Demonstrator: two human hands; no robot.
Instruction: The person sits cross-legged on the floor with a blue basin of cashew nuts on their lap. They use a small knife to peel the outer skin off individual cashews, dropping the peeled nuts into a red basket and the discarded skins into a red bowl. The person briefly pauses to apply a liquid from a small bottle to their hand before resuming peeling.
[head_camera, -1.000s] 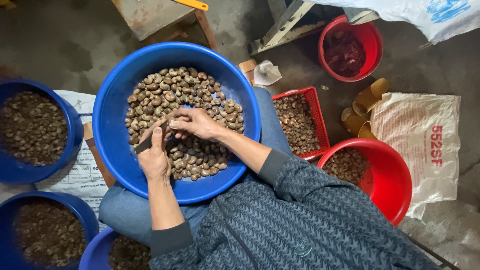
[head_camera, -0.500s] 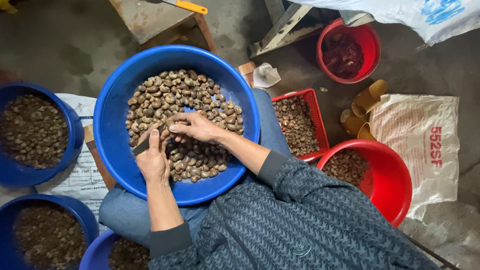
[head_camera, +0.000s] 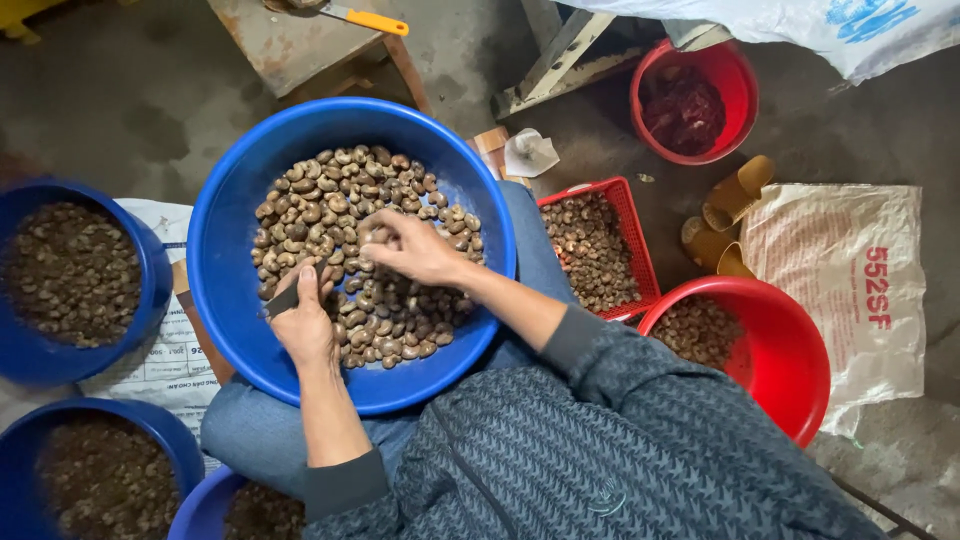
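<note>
Large round blue plastic basin (head_camera: 235, 250): centre of view, resting on the person's lap over blue trousers; roughly half filled with brown kidney-shaped nuts (head_camera: 340, 215).

Grey patterned knit sleeves and torso of the person (head_camera: 620, 450): at 5 o'clock from the basin.

Red round plastic basin (head_camera: 790, 350): at 4 o'clock, partly filled with dark nuts.

White woven sack (head_camera: 850, 280), lying flat: at 3 o'clock, just beside the red basin.

Three further blue round bowls: one at 9 o'clock (head_camera: 150, 270), one at 7 o'clock (head_camera: 170, 440), one at 6 o'clock (head_camera: 195, 510), each with dark brown contents.

Red round bucket (head_camera: 740, 80): at 1 o'clock, dark red contents.

Red rectangular mesh crate (head_camera: 635, 220): at 3 o'clock, touching the blue basin's side, filled with nuts.

Right hand (head_camera: 415, 245): inside the basin over the nuts, fingers curled narrowly and pinching at a nut.

Left hand (head_camera: 305, 320): inside the basin at its 7 o'clock side, fingers closed around a small dark-handled blade (head_camera: 282, 300).

Yellow-handled tool (head_camera: 365, 18): at 12 o'clock, lying on a grey bench.

Crumpled white scrap (head_camera: 530, 155): at 2 o'clock, just beside the basin rim.
</note>
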